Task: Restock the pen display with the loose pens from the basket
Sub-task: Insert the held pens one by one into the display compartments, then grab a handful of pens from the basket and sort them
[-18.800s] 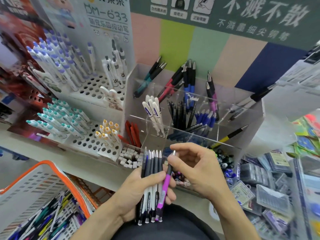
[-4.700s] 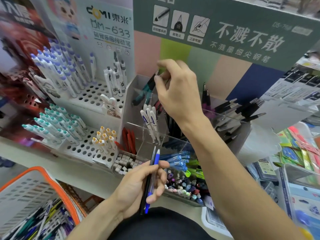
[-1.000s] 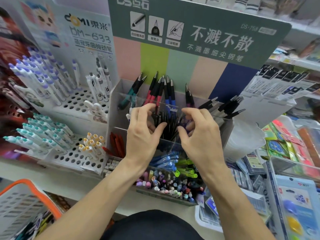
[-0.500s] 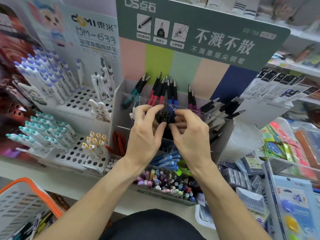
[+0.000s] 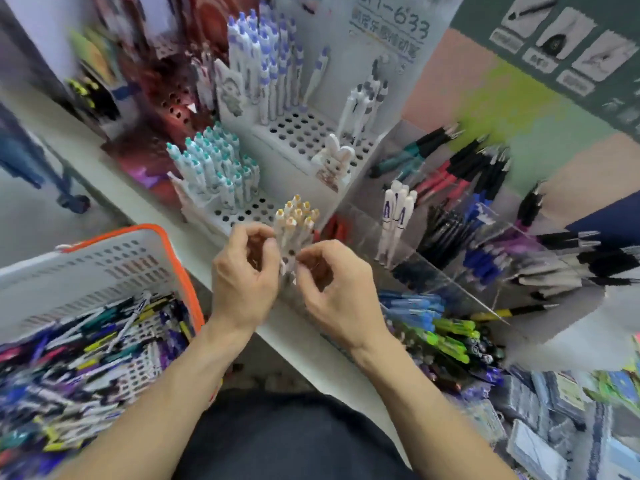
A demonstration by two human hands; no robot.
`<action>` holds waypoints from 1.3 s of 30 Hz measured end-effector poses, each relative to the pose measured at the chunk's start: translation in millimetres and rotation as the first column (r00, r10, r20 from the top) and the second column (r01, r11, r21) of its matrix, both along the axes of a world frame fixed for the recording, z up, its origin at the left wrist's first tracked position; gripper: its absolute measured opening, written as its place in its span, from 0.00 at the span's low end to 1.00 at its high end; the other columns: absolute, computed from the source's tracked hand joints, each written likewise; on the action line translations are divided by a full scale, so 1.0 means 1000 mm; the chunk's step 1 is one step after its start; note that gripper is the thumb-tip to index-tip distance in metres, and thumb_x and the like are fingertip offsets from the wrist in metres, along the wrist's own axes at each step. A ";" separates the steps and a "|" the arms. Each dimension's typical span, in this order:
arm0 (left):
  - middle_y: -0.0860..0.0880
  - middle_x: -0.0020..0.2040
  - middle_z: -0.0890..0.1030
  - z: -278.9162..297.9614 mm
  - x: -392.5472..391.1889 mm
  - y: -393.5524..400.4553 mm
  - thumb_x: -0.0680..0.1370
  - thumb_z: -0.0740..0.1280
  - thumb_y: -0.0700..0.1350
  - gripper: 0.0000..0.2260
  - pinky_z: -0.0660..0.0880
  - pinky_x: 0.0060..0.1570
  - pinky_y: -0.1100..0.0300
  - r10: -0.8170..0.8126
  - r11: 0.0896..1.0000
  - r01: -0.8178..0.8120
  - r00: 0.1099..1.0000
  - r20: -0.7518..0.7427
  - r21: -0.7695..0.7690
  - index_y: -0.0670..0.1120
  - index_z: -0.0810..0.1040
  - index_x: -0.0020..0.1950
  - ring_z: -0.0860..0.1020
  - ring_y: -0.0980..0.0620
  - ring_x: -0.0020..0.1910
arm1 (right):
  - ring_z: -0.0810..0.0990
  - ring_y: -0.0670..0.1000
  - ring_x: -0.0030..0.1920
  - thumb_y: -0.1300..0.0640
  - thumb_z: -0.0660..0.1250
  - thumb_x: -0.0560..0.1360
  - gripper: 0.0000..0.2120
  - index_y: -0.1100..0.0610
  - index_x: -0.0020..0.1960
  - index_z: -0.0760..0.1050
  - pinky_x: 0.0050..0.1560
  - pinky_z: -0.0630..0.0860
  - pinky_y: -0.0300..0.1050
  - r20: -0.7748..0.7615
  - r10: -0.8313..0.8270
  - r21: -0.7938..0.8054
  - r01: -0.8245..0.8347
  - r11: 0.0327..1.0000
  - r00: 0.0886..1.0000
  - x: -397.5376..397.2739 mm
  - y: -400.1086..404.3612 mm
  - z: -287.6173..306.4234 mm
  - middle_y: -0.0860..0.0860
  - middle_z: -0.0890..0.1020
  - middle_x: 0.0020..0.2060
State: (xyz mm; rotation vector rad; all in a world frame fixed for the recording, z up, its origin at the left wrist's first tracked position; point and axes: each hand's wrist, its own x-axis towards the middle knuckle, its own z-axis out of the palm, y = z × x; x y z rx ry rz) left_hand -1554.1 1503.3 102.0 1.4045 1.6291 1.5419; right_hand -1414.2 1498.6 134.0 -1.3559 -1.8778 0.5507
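Both hands, left hand (image 5: 242, 278) and right hand (image 5: 337, 292), were held loosely curled and empty; the pen basket (image 5: 114, 258) was seen at eight o'clock.

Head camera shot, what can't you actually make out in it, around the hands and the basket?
- Left hand and right hand: fingers curled; the backs of the hands hide whether they hold anything.
- Basket: cut off by the left edge; motion blur smears its loose pens, so single pens can't be counted.
- Sign: blurred and cut off at the top, its print unreadable.
- Yellow-capped pens: their lower ends are hidden behind the fingers.
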 end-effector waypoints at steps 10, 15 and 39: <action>0.43 0.53 0.77 -0.129 -0.179 -0.100 0.79 0.67 0.45 0.10 0.76 0.49 0.46 -0.026 0.631 -0.329 0.896 -0.443 -0.703 0.43 0.75 0.58 0.78 0.41 0.52 | 0.79 0.60 0.48 0.60 0.69 0.76 0.08 0.61 0.54 0.79 0.50 0.74 0.51 0.220 0.709 -0.468 -0.565 0.680 0.670 -0.166 -0.015 -0.082 0.57 0.79 0.48; 0.40 0.63 0.73 -0.181 -0.234 -0.134 0.77 0.70 0.50 0.23 0.76 0.57 0.45 -0.314 0.326 -0.312 0.855 -0.414 -0.892 0.41 0.70 0.67 0.72 0.40 0.62 | 0.79 0.64 0.58 0.60 0.69 0.77 0.19 0.62 0.66 0.72 0.54 0.75 0.50 0.327 0.834 -0.752 -0.412 0.515 0.445 -0.233 -0.017 -0.142 0.61 0.72 0.64; 0.46 0.67 0.72 -0.289 -0.294 -0.091 0.69 0.78 0.55 0.35 0.63 0.69 0.47 -0.540 0.427 -0.262 0.694 -0.476 -0.865 0.45 0.68 0.71 0.68 0.44 0.68 | 0.67 0.63 0.71 0.58 0.71 0.77 0.28 0.59 0.72 0.64 0.69 0.67 0.58 0.672 0.727 -0.658 -0.341 0.672 0.137 -0.330 0.003 -0.284 0.59 0.71 0.70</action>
